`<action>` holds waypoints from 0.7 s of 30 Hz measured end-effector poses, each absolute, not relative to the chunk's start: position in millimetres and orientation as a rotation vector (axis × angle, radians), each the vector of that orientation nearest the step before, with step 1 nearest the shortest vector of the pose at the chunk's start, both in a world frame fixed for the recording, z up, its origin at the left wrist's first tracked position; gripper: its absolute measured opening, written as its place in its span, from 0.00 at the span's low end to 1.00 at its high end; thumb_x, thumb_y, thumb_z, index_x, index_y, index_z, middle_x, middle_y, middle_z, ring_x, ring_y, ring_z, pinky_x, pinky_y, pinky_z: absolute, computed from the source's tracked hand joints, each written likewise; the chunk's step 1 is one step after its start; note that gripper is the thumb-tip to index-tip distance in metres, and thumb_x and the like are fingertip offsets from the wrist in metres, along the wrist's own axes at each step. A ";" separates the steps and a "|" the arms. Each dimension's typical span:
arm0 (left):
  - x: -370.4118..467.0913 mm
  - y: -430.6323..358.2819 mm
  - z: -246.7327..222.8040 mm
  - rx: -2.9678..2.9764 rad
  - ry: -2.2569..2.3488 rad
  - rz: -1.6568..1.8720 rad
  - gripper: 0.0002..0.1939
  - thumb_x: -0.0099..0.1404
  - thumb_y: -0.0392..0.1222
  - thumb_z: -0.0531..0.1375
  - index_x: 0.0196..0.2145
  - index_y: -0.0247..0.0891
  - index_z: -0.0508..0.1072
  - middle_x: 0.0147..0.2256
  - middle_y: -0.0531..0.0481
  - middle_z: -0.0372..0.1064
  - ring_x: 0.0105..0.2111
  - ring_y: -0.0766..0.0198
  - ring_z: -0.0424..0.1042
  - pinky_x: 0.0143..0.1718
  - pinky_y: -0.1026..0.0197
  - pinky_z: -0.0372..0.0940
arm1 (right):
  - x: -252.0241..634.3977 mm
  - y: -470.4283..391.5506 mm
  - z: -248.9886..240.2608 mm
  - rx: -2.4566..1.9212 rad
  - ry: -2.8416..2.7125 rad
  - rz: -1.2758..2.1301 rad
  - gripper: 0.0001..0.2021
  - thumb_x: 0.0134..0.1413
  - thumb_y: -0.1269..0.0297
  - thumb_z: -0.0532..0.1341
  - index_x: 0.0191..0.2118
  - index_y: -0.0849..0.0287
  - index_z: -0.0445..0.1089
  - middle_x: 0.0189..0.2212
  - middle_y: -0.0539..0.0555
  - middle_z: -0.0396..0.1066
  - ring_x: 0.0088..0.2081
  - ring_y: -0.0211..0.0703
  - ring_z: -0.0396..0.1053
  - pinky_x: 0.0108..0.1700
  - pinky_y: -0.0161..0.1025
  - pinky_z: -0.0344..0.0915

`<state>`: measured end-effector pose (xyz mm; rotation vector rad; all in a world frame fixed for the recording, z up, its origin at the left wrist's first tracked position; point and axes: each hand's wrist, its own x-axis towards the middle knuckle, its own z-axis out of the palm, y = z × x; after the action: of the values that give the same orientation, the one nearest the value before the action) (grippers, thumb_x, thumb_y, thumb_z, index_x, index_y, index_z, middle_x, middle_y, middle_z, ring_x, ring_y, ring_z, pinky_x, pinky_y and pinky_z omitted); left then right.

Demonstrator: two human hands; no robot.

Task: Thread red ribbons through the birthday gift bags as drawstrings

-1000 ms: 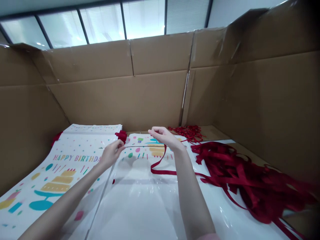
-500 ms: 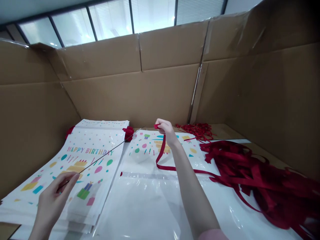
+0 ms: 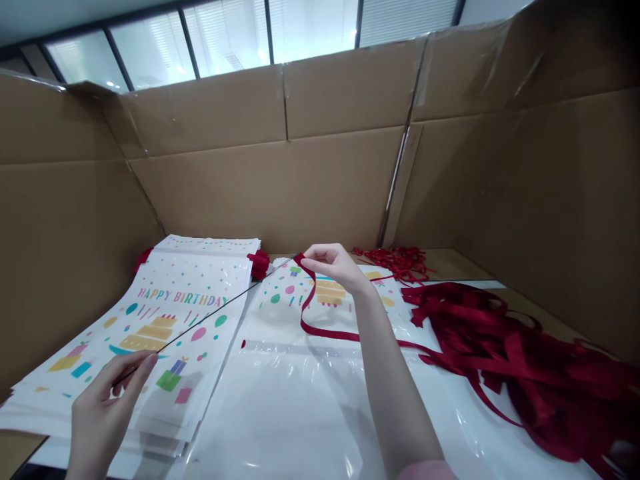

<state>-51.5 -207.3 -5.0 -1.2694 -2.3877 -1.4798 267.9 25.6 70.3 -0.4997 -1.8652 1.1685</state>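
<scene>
My left hand pinches the near end of a long thin dark rod, which slants up to the right over the printed bags. Between the thumb and fingers of my right hand is the end of a dark red ribbon. That ribbon end meets the rod's far tip; whether the two are joined I cannot tell. From there the ribbon hangs down and runs right behind my forearm to a ribbon heap. Beneath my right hand lies a white plastic bag with a coloured birthday print along its far part.
A stack of "HAPPY BIRTHDAY" bags lies at left, with bunched red ribbon at its top corners. Thin red cords lie at the back right. Tall cardboard walls enclose the back and sides.
My right hand has shifted slightly left, bringing the ribbon end to the rod's tip. My left hand keeps its hold on the rod, almost in the same place.
</scene>
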 end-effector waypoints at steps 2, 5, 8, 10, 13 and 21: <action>-51.3 -208.7 -5.9 -1.263 -2.386 -1.475 0.23 0.47 0.62 0.61 0.31 0.40 0.72 0.31 0.50 0.71 0.30 0.63 0.65 0.28 0.65 0.61 | 268.3 25.6 70.2 -0.500 -1.880 1.161 0.14 0.46 0.54 0.63 0.25 0.62 0.68 0.21 0.49 0.63 0.25 0.34 0.60 0.28 0.34 0.58; -51.7 -209.4 -5.5 -1.244 -2.392 -1.440 0.23 0.48 0.63 0.60 0.32 0.40 0.72 0.31 0.50 0.70 0.29 0.64 0.64 0.27 0.65 0.60 | 268.8 25.6 69.8 -0.513 -1.891 1.150 0.14 0.46 0.54 0.63 0.25 0.62 0.68 0.22 0.49 0.64 0.25 0.34 0.60 0.28 0.33 0.58; -52.2 -209.5 -4.5 -1.264 -2.380 -1.413 0.23 0.49 0.63 0.60 0.32 0.40 0.72 0.31 0.50 0.71 0.28 0.63 0.64 0.26 0.65 0.60 | 268.4 25.8 69.4 -0.519 -1.899 1.157 0.14 0.46 0.53 0.63 0.26 0.62 0.69 0.22 0.49 0.64 0.25 0.34 0.60 0.28 0.33 0.58; -52.7 -210.1 -4.9 -1.295 -2.375 -1.416 0.23 0.49 0.62 0.61 0.32 0.40 0.72 0.31 0.50 0.71 0.29 0.63 0.65 0.26 0.65 0.61 | 267.6 25.6 69.4 -0.513 -1.897 1.164 0.14 0.46 0.54 0.63 0.25 0.62 0.68 0.22 0.49 0.64 0.25 0.34 0.60 0.28 0.33 0.58; -53.7 -211.6 -6.8 -1.331 -2.359 -1.406 0.22 0.49 0.61 0.61 0.32 0.40 0.73 0.32 0.50 0.71 0.30 0.62 0.66 0.26 0.65 0.61 | 266.3 25.0 69.5 -0.497 -1.902 1.179 0.14 0.46 0.54 0.63 0.25 0.62 0.68 0.21 0.49 0.64 0.25 0.34 0.60 0.28 0.33 0.58; -52.8 -210.9 -4.2 -1.269 -2.412 -1.417 0.23 0.48 0.62 0.61 0.32 0.40 0.72 0.32 0.51 0.71 0.29 0.62 0.65 0.27 0.65 0.61 | 268.4 27.0 66.8 -0.487 -1.911 1.196 0.14 0.46 0.54 0.63 0.27 0.62 0.69 0.22 0.50 0.64 0.26 0.34 0.61 0.29 0.34 0.58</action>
<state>-52.8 -210.9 -4.2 -1.2692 -2.4120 -1.4174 268.4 27.0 66.8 -0.4874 -1.9111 1.1958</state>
